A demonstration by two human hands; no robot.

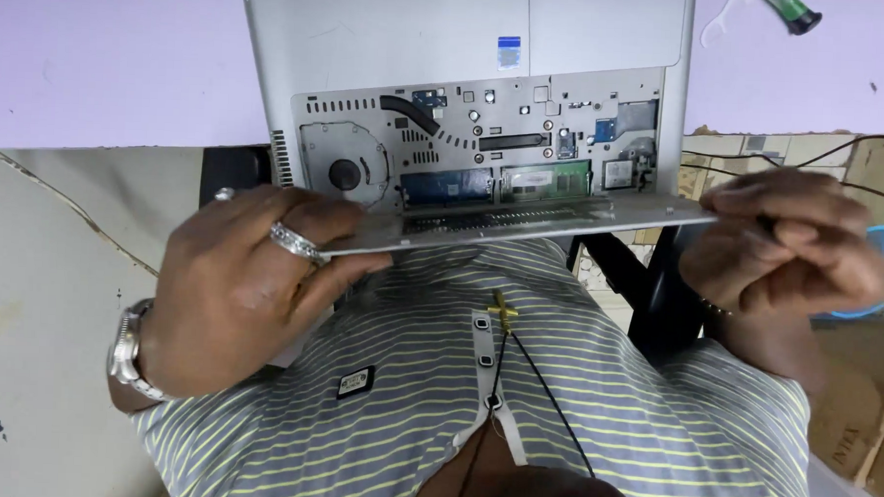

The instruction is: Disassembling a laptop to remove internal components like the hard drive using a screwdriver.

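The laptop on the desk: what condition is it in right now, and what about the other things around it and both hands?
Laptop: upside down, underside open, fan and boards exposed.
Bottom cover panel: lifted at the near edge, held at both ends.
Left hand: gripping the panel's left end; ring and wristwatch on.
Right hand: pinching the panel's right end.
Green-handled tool: lying untouched on the desk.

Grey yellow-striped shirt, silver ring, metal wristwatch.
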